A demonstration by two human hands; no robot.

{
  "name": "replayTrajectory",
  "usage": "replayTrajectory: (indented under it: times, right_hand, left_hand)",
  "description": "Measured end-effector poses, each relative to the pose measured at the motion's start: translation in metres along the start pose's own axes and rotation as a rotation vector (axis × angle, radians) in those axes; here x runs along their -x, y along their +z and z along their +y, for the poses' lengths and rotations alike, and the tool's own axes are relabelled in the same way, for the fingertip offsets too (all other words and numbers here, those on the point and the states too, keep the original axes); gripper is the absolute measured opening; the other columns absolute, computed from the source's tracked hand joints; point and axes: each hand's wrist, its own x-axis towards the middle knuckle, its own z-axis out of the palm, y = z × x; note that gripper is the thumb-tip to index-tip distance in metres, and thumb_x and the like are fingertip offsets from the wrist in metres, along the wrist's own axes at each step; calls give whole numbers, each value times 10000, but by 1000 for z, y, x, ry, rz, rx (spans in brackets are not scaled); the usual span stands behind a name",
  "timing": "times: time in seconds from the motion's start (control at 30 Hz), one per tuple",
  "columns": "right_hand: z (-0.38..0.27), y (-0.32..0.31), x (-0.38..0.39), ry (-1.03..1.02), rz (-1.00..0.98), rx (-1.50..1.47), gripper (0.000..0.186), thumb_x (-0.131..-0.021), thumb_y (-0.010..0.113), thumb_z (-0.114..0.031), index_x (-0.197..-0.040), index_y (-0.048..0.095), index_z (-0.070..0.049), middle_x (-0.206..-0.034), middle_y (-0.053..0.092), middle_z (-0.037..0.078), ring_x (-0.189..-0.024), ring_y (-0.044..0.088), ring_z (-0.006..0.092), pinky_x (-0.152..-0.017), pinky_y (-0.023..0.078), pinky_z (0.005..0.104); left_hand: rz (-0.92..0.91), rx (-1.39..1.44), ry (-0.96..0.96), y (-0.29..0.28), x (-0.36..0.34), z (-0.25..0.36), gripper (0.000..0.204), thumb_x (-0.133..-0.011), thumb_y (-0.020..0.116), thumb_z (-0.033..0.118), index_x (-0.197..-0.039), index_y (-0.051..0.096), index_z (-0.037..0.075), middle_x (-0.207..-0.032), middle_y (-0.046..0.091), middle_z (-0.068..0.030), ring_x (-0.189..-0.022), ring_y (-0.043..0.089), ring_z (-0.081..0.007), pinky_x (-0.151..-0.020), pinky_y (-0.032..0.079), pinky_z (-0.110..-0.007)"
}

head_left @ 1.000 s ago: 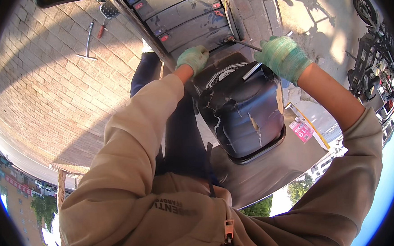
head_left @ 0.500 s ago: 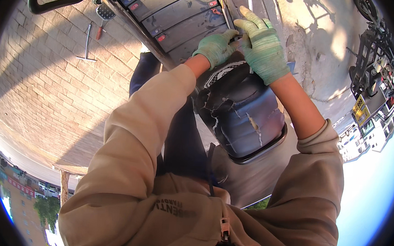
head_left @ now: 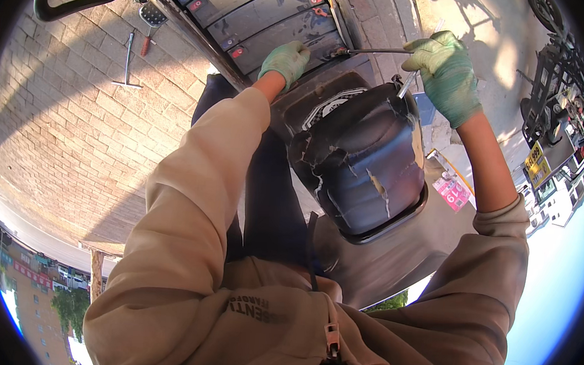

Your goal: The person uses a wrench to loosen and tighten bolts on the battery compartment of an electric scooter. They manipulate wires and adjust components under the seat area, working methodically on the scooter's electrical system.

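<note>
My right hand, in a green-coated glove, is closed around a T-handle wrench. Its silver crossbar slants through my grip, and the dark shaft points left to the edge of a compartment of dark battery blocks. Whether the tip sits on a fastener is too small to tell. Over the near end of the batteries is my left hand, gloved alike, with its fingers curled in; anything inside them is hidden. Just below both hands lies a black seat with cracked, split covering.
Another T-shaped wrench and a red-handled tool lie on the brick paving at left. Red-marked terminals show on the batteries. A black curved bar juts in at upper left. At right stands a parked motorcycle.
My right hand has moved right, away from the left one, and the wrench shaft now shows stretched sideways. My left hand has shifted left and a little down, its fingers curled.
</note>
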Motion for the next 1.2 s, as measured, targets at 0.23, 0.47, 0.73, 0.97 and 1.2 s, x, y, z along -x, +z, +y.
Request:
replayTrajectory:
  times: [0.23,0.47,0.73,0.97,1.2]
  right_hand:
    - [-9,11,23,301,99,-406,239,-846,596,-22,-993,760,-116,-1105,737,44,-981,687,248,-876,541,350]
    - [0,12,23,386,155,-576,244,-861,707,-110,-1095,730,-44,-1127,732,115,-1018,696,203,-875,539,304]
    - [-1,13,17,374,121,-394,303,-886,701,-73,-1189,691,-58,-1173,684,95,-929,665,150,-839,523,301]
    - [6,12,18,209,-50,-490,343,-825,657,-13,-1147,714,-116,-1040,715,131,-850,691,278,-788,550,355]
    - [0,13,5,-47,69,55,252,-668,637,-2,-812,773,-158,-1169,705,35,-1033,643,253,-902,511,396]
  left_hand:
    - [-25,-240,49,22,-5,26,332,-902,620,387,-1142,697,171,-1098,712,-117,-1043,653,-343,-874,512,-428]
    - [60,-451,356,38,-34,43,295,-872,660,389,-1057,700,162,-1015,711,-96,-990,664,-328,-835,520,-465]
    - [71,-506,513,49,-50,25,274,-874,664,351,-1061,682,152,-986,706,-97,-957,665,-334,-806,525,-472]
    - [89,-521,542,46,-44,25,269,-866,689,340,-1041,642,140,-1007,703,-69,-1009,660,-298,-836,531,-442]
    - [96,-513,530,43,-44,27,218,-904,629,328,-1022,658,147,-972,708,-78,-977,668,-308,-805,530,-455]
